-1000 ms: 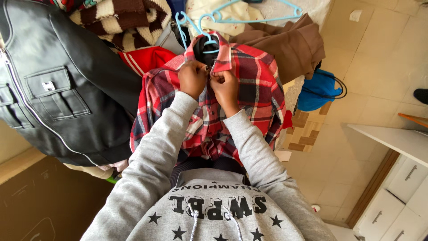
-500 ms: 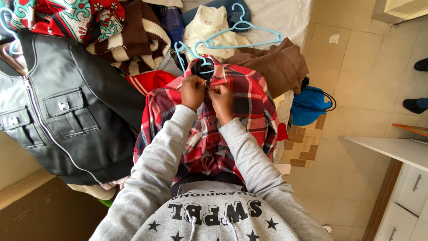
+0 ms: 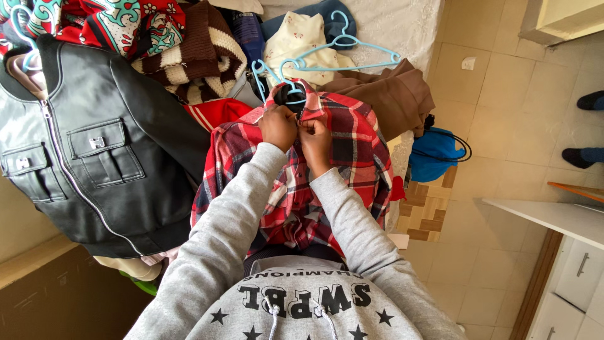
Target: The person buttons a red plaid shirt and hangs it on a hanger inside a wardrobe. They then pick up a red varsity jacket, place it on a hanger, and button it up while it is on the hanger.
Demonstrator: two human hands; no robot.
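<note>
There, both sets of fingers pinched the collar front of the red plaid shirt (image 3: 352, 145), left hand (image 3: 279, 128) beside right hand (image 3: 316, 140), perhaps at a button. The shirt hung on a light blue hanger (image 3: 284, 80), beside a black leather vest (image 3: 94, 151).

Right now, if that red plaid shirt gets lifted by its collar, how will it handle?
Probably floppy: the red plaid shirt already drapes in soft folds over the lap. Likely light for its size, as thin fabric. It may swing or slide on the blue hanger, since the left hand and right hand pinch only the collar.
</note>
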